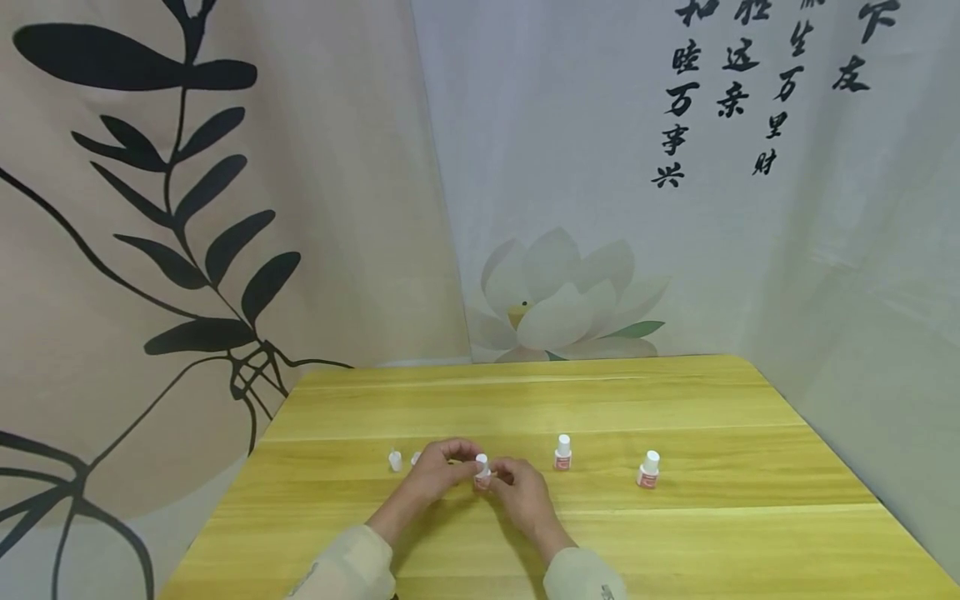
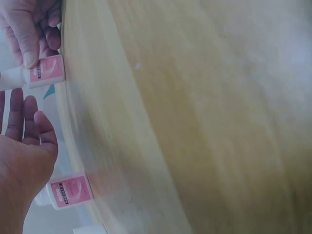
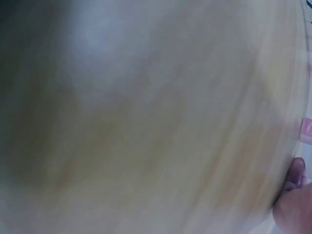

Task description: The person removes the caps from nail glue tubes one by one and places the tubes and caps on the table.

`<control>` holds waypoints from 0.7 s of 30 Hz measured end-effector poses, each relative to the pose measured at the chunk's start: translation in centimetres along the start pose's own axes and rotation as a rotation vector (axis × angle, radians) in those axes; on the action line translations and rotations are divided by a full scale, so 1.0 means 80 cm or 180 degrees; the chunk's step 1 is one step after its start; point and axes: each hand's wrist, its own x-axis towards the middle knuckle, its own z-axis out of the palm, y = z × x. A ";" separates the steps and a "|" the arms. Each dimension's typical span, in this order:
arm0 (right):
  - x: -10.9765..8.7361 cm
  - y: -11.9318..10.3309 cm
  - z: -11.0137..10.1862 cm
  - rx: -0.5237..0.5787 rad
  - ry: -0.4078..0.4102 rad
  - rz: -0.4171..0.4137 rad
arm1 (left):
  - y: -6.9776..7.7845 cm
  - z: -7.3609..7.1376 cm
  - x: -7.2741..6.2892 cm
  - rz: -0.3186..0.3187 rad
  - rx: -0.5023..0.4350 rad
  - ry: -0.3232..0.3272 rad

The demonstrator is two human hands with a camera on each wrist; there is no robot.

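Between both hands, just over the front half of the table, is a small white bottle [image 1: 482,481] with a pink label and a white cap. My right hand [image 1: 521,493] pinches it by the label, the thumb [image 2: 30,54] lying over the print. The thumb and forefinger of my left hand [image 1: 438,472] come together at the cap from the other side; the remaining fingers [image 2: 45,127] are spread and slightly bent. Behind the left hand stands a second pink-labelled bottle [image 2: 73,191], hidden in the head view. In the right wrist view the right hand [image 3: 294,207] shows only at the edge.
Two similar capped bottles stand to the right, one nearer [image 1: 562,454] and one farther out [image 1: 648,471]. Left of the hands are a small white piece [image 1: 395,460] and another [image 1: 416,458], partly covered. The wooden table [image 1: 675,550] ends at a patterned curtain [image 1: 360,208].
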 end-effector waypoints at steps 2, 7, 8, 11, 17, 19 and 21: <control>0.000 0.000 0.000 -0.0008 0.0010 0.0003 | 0.001 0.000 0.000 0.0011 0.0001 0.0007; 0.000 0.001 0.001 -0.0039 0.0045 -0.0018 | 0.002 0.002 -0.001 0.0014 -0.0026 0.0042; 0.000 0.001 0.001 -0.0041 0.0049 -0.0013 | 0.002 0.002 -0.001 0.0011 -0.0038 0.0048; 0.000 0.001 0.000 -0.0027 0.0020 0.0008 | 0.003 0.002 -0.002 0.0013 -0.0062 0.0066; 0.001 0.001 -0.001 -0.0004 -0.0015 -0.0007 | 0.001 0.002 0.001 -0.0022 -0.0035 0.0059; 0.000 0.001 -0.001 0.0009 -0.0006 -0.0018 | -0.001 0.001 0.002 -0.0036 -0.0005 0.0051; 0.000 0.001 -0.001 0.0014 0.0007 -0.0023 | -0.001 0.000 0.001 -0.0042 0.0025 0.0044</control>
